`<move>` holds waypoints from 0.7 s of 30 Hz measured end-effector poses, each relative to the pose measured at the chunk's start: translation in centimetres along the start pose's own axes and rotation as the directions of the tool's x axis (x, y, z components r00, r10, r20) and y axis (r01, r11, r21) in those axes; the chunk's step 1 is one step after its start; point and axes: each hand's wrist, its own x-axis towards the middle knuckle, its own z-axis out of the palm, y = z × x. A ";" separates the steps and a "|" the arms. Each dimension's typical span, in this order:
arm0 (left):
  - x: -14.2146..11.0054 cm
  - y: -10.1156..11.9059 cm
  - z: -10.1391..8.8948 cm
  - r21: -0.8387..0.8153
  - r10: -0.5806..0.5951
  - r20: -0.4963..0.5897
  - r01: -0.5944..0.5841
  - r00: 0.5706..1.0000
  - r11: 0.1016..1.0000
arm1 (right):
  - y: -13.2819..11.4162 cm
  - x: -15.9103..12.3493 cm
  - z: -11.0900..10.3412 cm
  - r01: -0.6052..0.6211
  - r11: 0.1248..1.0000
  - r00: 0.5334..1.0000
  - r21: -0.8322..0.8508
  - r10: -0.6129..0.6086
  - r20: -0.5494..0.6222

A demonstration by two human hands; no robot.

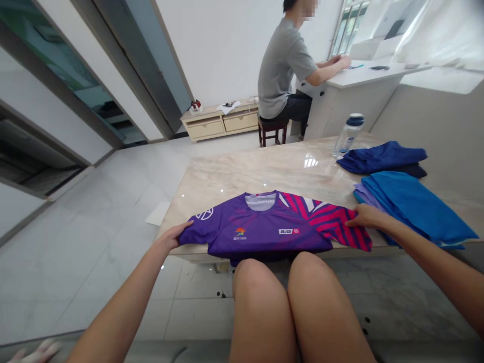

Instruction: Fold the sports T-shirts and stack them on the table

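Note:
A purple T-shirt (pixel 264 229) with a pink-striped sleeve lies face up across the table's near edge, its collar pointing away from me. Its lower part drops over the edge in front of my knees and is hidden. My left hand (pixel 174 236) pinches the end of the plain purple sleeve, which has a white round emblem. On the other side, my right hand (pixel 365 217) grips the pink-striped sleeve between thumb and fingers. Both sleeves are spread outward.
Folded blue clothes (pixel 416 204) lie right of my right hand, with navy clothing (pixel 383 157) behind. A water bottle (pixel 348 136) stands near them on the marble table (pixel 234 169). Beyond, a person (pixel 283 65) sits on a stool at a white desk (pixel 351 80). A low cabinet (pixel 212 126) lines the wall.

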 end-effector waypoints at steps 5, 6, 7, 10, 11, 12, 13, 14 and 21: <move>-1.9 1.1 1.6 0.105 0.225 -0.145 -0.211 0.963 0.972 | -1.4 -2.1 -0.2 -0.022 0.963 0.988 0.268 -0.021 0.156; -2.2 1.3 2.2 0.123 0.279 -0.166 -0.261 0.946 0.957 | -1.7 -2.7 -0.3 -0.015 0.954 0.992 0.298 -0.023 0.121; -2.6 1.5 3.0 0.138 0.331 -0.184 -0.309 0.926 0.941 | -1.9 -3.1 -0.5 0.001 0.952 0.997 0.306 -0.024 0.071; -4.0 2.2 6.2 0.179 0.465 -0.177 -0.436 0.868 0.882 | -2.4 -3.9 -1.0 0.020 0.960 0.996 0.279 0.004 -0.084; -4.6 2.5 7.4 0.185 0.507 -0.127 -0.481 0.853 0.857 | -2.6 -4.1 -1.1 0.015 0.962 0.993 0.272 0.018 -0.119; -5.1 2.7 8.6 0.181 0.555 -0.056 -0.538 0.830 0.823 | -2.8 -4.3 -1.2 0.014 0.962 0.989 0.272 0.026 -0.142; -5.6 2.9 9.6 0.166 0.607 0.019 -0.602 0.794 0.781 | -3.0 -4.5 -1.2 0.017 0.957 0.988 0.288 0.028 -0.152; -5.9 3.0 10.6 0.145 0.659 0.077 -0.662 0.748 0.735 | -3.3 -4.7 -1.2 0.018 0.946 0.990 0.325 0.029 -0.140; -2.1 -2.4 12.7 0.439 0.837 0.142 -0.791 0.529 0.425 | -4.0 -6.0 0.1 -0.265 0.778 0.963 0.569 0.181 0.200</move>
